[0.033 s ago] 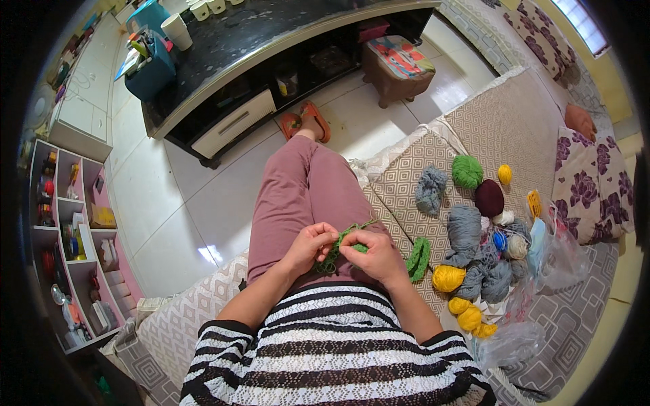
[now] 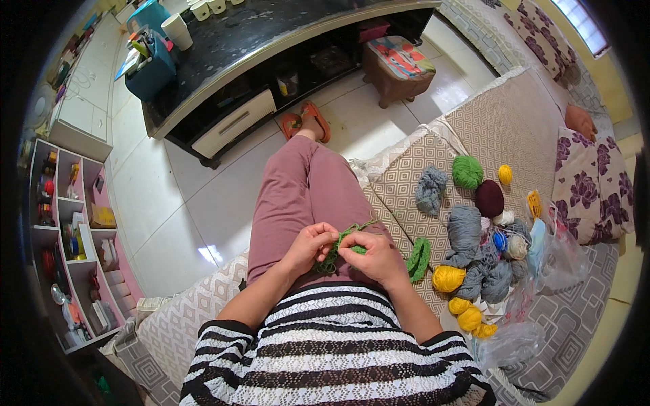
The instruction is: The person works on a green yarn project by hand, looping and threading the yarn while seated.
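Green yarn (image 2: 330,261) lies over my lap, partly loose and tangled and partly worked into a small piece. With thumb and finger pinched together, my left hand (image 2: 313,245) grips its upper left side. My right hand (image 2: 374,254) is closed around the yarn close beside it, and a bit of green shows under the fingers. Whether a hook or needle is among the fingers cannot be made out. A green crocheted strip (image 2: 419,259) rests on the sofa just right of my right hand.
On the sofa to my right are a green yarn ball (image 2: 467,172), a maroon ball (image 2: 489,197), grey yarn (image 2: 464,230), yellow balls (image 2: 447,278) and plastic bags (image 2: 560,250). Ahead stand a black-topped table (image 2: 271,30) and a brown stool (image 2: 399,71). A shelf unit (image 2: 81,271) stands left.
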Demonstrator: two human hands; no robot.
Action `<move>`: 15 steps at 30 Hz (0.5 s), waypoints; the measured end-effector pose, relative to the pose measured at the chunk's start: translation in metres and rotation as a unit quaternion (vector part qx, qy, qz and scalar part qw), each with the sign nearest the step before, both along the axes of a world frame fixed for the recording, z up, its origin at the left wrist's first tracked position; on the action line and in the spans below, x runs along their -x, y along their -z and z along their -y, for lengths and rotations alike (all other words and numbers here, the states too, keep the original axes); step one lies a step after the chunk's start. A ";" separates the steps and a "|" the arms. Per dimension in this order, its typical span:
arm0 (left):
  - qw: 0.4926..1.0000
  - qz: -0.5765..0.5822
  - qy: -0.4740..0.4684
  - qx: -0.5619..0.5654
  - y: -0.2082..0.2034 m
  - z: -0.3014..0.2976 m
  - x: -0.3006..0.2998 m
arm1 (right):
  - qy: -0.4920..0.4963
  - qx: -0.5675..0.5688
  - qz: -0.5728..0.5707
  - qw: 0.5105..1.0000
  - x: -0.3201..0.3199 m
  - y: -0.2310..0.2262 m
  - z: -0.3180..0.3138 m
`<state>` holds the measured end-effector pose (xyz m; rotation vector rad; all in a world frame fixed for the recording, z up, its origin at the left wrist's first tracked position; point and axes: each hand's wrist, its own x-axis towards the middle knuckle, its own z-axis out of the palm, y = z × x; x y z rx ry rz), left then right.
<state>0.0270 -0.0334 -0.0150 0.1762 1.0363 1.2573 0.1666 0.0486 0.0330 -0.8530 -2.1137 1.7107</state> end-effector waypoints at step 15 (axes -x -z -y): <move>1.000 -0.007 0.007 -0.005 -0.005 0.002 0.000 | 0.092 -0.018 0.014 0.996 0.003 0.006 -0.001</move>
